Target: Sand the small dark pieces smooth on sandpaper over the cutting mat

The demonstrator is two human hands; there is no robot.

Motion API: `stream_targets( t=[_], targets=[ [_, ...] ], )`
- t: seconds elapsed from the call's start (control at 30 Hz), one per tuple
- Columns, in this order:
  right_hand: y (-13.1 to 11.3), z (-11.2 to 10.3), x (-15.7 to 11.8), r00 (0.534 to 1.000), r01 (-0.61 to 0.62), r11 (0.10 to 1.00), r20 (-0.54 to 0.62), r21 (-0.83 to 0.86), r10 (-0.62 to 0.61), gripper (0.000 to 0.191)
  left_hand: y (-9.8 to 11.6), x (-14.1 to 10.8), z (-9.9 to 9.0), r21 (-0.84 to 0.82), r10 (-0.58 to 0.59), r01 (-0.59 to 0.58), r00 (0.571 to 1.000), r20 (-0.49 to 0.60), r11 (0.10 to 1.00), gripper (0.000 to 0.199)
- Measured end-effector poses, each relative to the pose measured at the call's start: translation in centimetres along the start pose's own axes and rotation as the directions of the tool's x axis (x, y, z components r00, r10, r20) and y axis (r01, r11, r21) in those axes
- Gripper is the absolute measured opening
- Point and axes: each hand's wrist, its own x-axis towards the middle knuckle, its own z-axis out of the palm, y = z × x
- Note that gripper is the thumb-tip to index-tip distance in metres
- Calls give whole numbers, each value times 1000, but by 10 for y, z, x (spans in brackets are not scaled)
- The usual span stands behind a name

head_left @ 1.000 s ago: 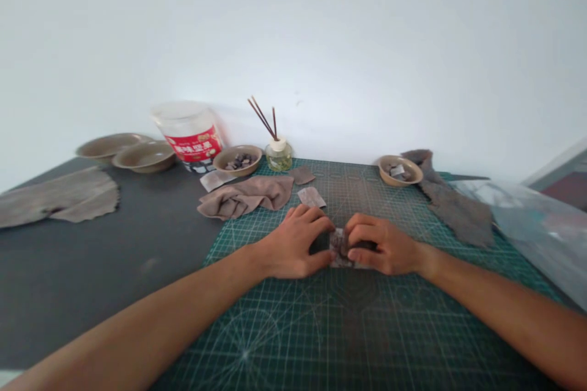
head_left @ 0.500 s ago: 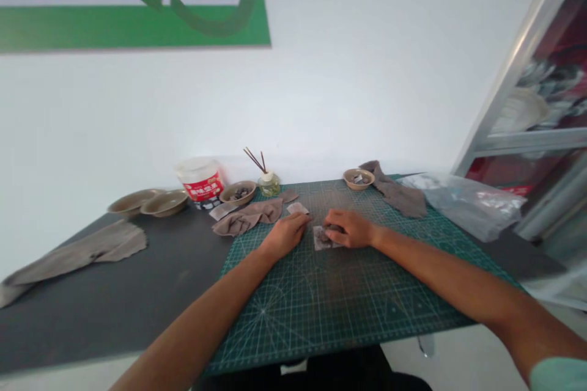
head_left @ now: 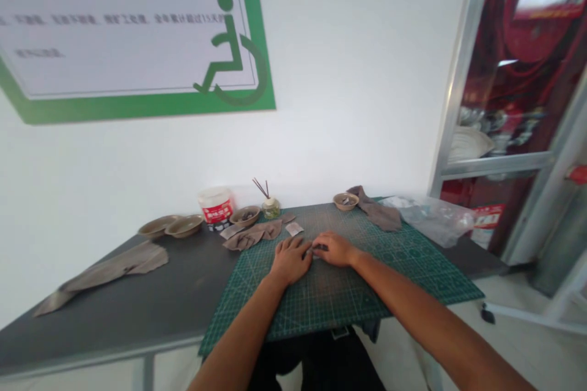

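My left hand [head_left: 292, 261] lies flat on the green cutting mat [head_left: 321, 305], its fingers stretched towards the middle. Beside it my right hand [head_left: 334, 248] is closed, with the fingertips curled down around something small and dark that is mostly hidden. Between the hands only a thin pale edge of a small sheet shows. Just beyond my left fingers lies a small whitish square piece [head_left: 294, 229]. A crumpled brown cloth [head_left: 254, 236] is to the left of that piece.
Along the wall stand a bowl of dark bits [head_left: 244, 216], a reed diffuser [head_left: 271, 208], a red-labelled tub [head_left: 217, 211] and two brown bowls [head_left: 184, 227]. Another small bowl [head_left: 345, 201], a brown cloth [head_left: 378, 215] and a clear plastic bag [head_left: 433, 223] lie right. A long cloth [head_left: 114, 269] lies left.
My hands have come together, and the left has gone from curled fingers to lying flat. The smudged pale sheet by my right hand is now almost covered. The view has tilted up and turned right.
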Motion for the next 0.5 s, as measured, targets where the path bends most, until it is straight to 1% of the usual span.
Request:
stream_targets(
  t=[0.1, 0.2, 0.23, 0.3, 0.37, 0.43, 0.5],
  targets=[
    [-1, -1, -4, 1000, -31, 999, 6, 12, 31, 24, 16, -6, -9, 6, -56, 56, 998, 11, 998, 33],
    [4, 4, -8, 999, -33, 998, 5, 48, 33, 27, 26, -10, -19, 12, -114, 113, 992, 52, 994, 35],
    [6, 6, -9, 1000, -30, 998, -1, 61, 30, 19, 28, -11, -22, 17, -131, 130, 989, 70, 991, 33],
    [12, 9, -9, 1000, 0, 995, -16, 100, 2, 25, 31, -12, -29, 26, -156, 154, 982, 102, 988, 35],
    [18, 13, -9, 999, 31, 990, -36, 137, -26, 16, 34, -12, -33, 35, -182, 179, 972, 146, 983, 37],
    [25, 20, -8, 996, 65, 983, -64, 170, -55, 16, 36, -13, -34, 47, -214, 209, 960, 183, 977, 32],
    [36, 30, -7, 994, 86, 976, -88, 199, -70, 14, 36, -13, -32, 50, -230, 224, 948, 222, 973, 39]
  ],
)
